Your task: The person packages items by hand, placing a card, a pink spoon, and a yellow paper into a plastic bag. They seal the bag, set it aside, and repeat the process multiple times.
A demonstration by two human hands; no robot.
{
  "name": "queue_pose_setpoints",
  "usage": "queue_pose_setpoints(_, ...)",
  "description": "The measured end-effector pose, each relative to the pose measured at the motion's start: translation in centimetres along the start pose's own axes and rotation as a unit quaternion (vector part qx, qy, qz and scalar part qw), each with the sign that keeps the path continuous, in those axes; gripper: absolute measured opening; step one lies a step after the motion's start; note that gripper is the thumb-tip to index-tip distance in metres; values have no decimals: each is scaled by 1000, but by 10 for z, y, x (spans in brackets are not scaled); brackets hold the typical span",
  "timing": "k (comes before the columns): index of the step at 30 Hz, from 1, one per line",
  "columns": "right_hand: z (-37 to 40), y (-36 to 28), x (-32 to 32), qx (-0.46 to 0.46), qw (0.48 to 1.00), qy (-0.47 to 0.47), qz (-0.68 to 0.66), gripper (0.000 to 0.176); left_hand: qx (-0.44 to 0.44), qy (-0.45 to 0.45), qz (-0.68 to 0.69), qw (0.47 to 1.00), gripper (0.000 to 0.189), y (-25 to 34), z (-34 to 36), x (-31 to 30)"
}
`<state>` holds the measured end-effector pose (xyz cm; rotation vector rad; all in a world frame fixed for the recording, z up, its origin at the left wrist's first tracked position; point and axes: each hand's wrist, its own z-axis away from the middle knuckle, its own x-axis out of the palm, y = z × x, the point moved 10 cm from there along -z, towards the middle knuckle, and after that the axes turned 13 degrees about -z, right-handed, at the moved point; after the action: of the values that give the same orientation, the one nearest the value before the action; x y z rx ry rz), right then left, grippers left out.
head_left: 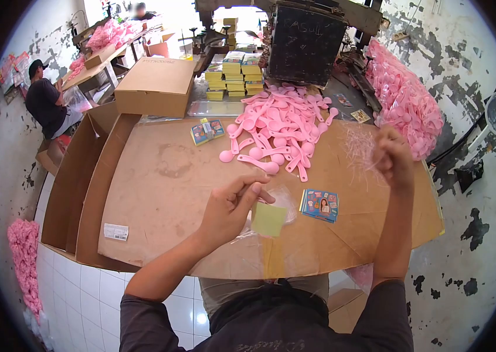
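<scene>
Stained brown cardboard (160,199) lies flat; above its near part, the left hand (231,206) grasps a plain, pale yellow-green, squarish card (269,220). Near thin clear strips (360,146), the right hand (393,156) curls, any hold impossible to tell.

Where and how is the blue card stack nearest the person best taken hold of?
Probably by its left and right edges, fingers straddling it from above: the card stack lies flat on the cardboard, uncovered, and its slightly uneven layers need squeezing together.
</scene>
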<state>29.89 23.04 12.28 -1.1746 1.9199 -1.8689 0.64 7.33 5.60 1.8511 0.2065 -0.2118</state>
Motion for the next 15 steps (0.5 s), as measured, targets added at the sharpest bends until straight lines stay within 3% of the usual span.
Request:
queue_pose_setpoints(2,4,-7,-106,-79,963,128,223,21,-16,-4,23,1000,30,-2,-2,1)
queue_pose_setpoints(4,22,-13,-161,-162,788,192,562,33,-13,-13,41,999,31,-2,-4,4)
queue_pose_setpoints(7,56,-17,-135,-192,515,236,801,42,-11,-31,42,999,35,-4,-4,6)
queue_pose_setpoints(10,62,-32,-86,-172,546,279,771,42,-61,-43,42,996,42,-9,-2,7)
queue_pose_setpoints(13,43,-19,-37,-187,712,239,633,40,-70,-44,74,994,45,-16,-6,5)
queue_pose_setpoints(15,25,11,9,-115,840,196,492,38,-62,-37,69,995,44,-16,-8,1)
